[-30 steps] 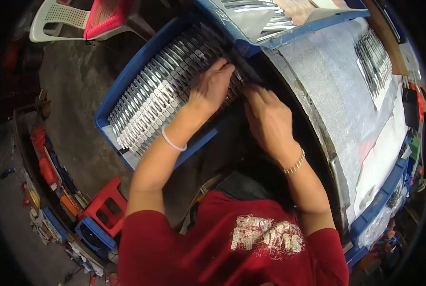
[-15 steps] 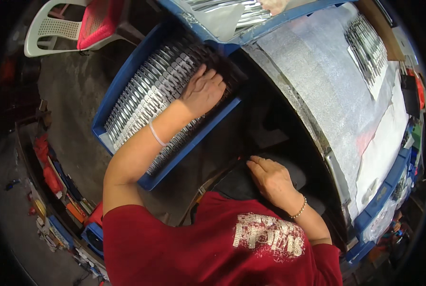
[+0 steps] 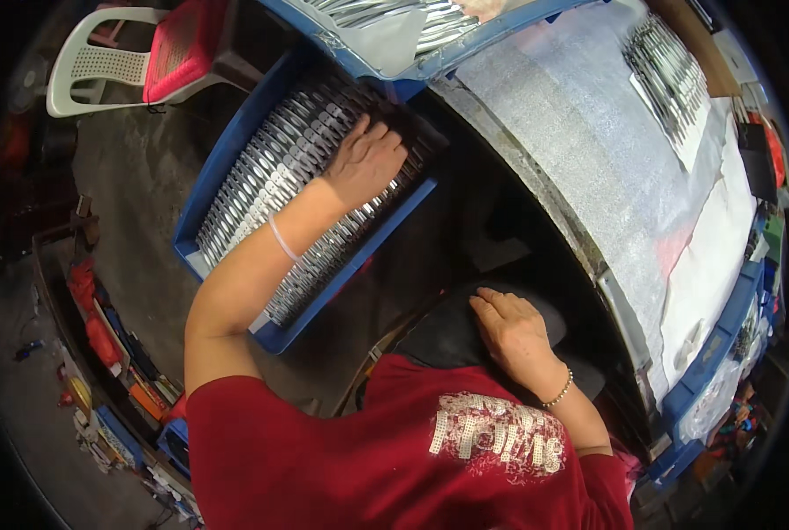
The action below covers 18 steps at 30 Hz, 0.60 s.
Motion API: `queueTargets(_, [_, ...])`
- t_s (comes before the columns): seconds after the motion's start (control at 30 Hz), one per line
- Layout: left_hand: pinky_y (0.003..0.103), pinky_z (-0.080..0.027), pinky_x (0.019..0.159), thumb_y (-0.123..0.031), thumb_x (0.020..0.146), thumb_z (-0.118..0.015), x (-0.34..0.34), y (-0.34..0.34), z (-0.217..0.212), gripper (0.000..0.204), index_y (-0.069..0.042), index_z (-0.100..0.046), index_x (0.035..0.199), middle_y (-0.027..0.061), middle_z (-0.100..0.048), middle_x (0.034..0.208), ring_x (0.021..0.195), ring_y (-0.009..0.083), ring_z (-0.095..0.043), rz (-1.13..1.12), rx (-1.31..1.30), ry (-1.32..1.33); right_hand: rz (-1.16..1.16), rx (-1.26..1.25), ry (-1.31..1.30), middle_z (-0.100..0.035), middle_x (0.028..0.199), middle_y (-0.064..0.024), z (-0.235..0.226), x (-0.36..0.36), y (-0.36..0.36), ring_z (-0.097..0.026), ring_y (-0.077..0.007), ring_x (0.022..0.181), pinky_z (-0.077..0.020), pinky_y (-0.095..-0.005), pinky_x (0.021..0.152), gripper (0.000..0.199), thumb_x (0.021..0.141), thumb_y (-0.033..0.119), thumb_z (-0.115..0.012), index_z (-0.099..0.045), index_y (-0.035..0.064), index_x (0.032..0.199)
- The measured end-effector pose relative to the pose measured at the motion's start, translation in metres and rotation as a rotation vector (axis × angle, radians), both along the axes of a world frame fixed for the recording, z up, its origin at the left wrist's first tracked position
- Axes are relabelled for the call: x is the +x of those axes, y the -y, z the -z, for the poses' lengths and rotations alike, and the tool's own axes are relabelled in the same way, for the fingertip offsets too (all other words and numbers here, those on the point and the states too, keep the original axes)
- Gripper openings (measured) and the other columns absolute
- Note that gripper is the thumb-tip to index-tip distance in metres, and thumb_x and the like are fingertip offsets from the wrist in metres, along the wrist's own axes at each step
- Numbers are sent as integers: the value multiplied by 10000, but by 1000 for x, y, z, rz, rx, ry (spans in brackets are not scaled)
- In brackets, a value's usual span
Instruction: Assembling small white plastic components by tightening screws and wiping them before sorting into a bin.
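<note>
Rows of shiny metal pieces [image 3: 275,181] with oval parts, packed side by side, fill a long blue bin [image 3: 350,265] left of centre. My left hand [image 3: 365,166] lies palm down on the pieces toward the bin's far right end. Its fingers are a little apart and stretched forward, and nothing shows in them; what lies beneath the palm is hidden. My right hand [image 3: 511,334] rests on the dark cloth [image 3: 439,331] over my lap, fingers stretched out, with no object visible in it.
On the right, a worktable with a pale sheet [image 3: 580,124] carries a stack of metal pieces [image 3: 668,79] at its far end. Another blue bin [image 3: 447,66] with metal parts stands at the top. A white chair [image 3: 107,66] with a red seat is far left.
My left hand stays on the metal pieces, with only a slight shift of its fingers. The right hand keeps to my lap. The whole view has turned a little.
</note>
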<state>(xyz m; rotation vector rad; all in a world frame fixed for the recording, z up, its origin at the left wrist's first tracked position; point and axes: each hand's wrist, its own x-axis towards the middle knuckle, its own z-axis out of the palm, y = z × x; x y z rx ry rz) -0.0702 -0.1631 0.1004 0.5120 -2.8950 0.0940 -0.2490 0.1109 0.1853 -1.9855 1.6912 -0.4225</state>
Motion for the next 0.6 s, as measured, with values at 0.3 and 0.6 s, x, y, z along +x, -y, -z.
queueTargets(0.3, [411, -412, 980, -130, 784, -550, 3, -5, -7, 75, -113, -620, 805, 52, -560, 867, 945, 228, -551, 16, 15, 49, -13, -11, -70, -637, 1114, -146, 8, 5, -3, -599, -273, 887, -480, -360, 782, 308, 773, 45, -645, -639, -10, 1075])
queueTargets(0.6, [429, -458, 936, -118, 792, -537, 1, 20, 9, 84, -115, -621, 788, 58, -571, 851, 924, 244, -577, 30, -94, 159, -20, -25, -110, -634, 1117, -131, 14, 11, 2, -577, -244, 909, -455, -347, 770, 338, 739, 69, -586, -648, 4, 1064])
